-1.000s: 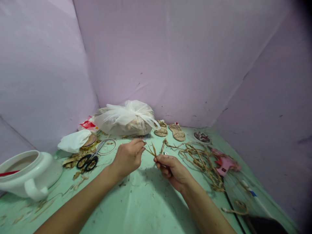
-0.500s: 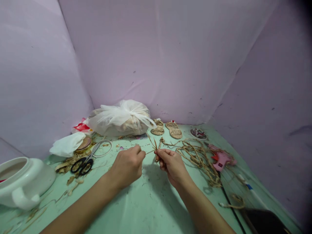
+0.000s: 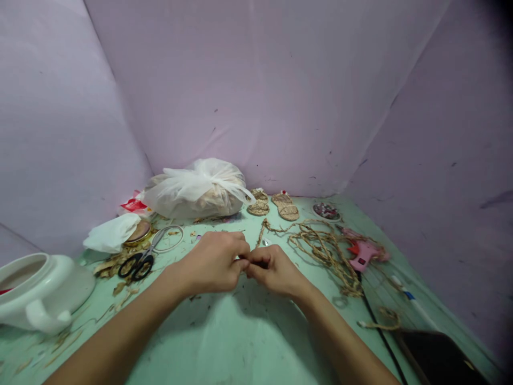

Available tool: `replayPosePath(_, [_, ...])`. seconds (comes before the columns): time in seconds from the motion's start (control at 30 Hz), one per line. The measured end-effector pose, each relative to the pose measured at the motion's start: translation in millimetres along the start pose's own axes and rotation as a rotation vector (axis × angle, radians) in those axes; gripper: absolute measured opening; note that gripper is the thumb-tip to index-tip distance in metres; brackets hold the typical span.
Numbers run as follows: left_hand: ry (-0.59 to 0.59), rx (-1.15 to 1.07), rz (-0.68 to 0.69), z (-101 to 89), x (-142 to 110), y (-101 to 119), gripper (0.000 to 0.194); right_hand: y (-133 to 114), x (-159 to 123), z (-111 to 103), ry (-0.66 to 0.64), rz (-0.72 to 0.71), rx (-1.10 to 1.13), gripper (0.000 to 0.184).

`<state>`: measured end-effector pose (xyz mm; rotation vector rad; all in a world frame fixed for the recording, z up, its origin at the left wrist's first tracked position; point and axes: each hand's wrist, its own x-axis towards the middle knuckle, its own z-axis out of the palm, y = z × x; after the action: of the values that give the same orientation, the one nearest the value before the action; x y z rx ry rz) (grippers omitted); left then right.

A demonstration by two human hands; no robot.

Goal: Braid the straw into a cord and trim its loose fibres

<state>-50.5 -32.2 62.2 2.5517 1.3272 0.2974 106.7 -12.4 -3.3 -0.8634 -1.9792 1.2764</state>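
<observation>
Left hand (image 3: 216, 262) overlapped with right hand (image 3: 276, 270); whether either is closed on anything cannot be told. White pot (image 3: 70, 283) cropped.

A white pot (image 3: 78, 278) sits over on the left of the green surface (image 3: 208, 342), with black-handled scissors (image 3: 145, 255) lying near it. By the back wall (image 3: 208, 69) slumps a knotted plastic bag (image 3: 200, 190); rightward I see a pink glue gun (image 3: 363, 254).
</observation>
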Motion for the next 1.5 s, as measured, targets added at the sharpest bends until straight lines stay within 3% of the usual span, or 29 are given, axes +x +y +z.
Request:
replayPosePath(0.13, [-0.224,-0.575,-0.065,-3.0,16.4,-23.6,0.014,-2.3,-1.8,-2.4,-0.030,0.033,0.126,0.018])
replayPosePath(0.2, [-0.266,-0.848,-0.120,1.5,22.7,-33.8,0.018,-3.2,-1.8,-3.3,-0.004,0.062,0.190,0.019])
replayPosePath(0.27, [-0.235,-1.074,-0.196,10.0,27.0,-40.5,0.020,-3.0,-0.8,-3.5,0.052,0.100,0.266,0.020])
replayPosePath(0.37, [-0.098,-1.291,-0.312,27.6,32.2,-43.9,0.019,-0.1,2.6,-2.9,0.184,0.133,0.411,0.020])
replayPosePath(0.53, [0.053,-1.336,-0.363,50.4,40.1,-36.3,0.015,2.7,8.4,-2.3,0.418,0.186,0.573,0.024])
replayPosePath(0.7, [0.221,-1.292,-0.409,50.8,42.5,-23.3,0.010,-3.8,9.9,-1.2,0.555,0.277,0.639,0.022])
replayPosePath(0.87, [0.294,-1.197,-0.402,46.1,40.3,-12.6,0.013,-5.6,10.8,-1.5,0.656,0.314,0.680,0.019])
replayPosePath(1.1, [0.371,-0.863,-0.239,45.2,37.0,-10.1,0.013,-5.8,11.9,-1.3,0.647,0.315,0.719,0.040])
replayPosePath(1.17, [0.365,-0.804,-0.189,44.7,35.5,-10.1,0.013,-4.9,11.9,-0.9,0.617,0.308,0.725,0.036])
replayPosePath(1.27, [0.416,-0.600,-0.151,43.7,33.4,-8.7,0.015,-3.7,12.3,-0.3,0.598,0.308,0.719,0.025])
replayPosePath(1.5, [0.657,0.062,0.026,46.5,27.6,-9.0,0.021,-6.6,12.3,0.8,0.609,0.330,0.666,0.015])
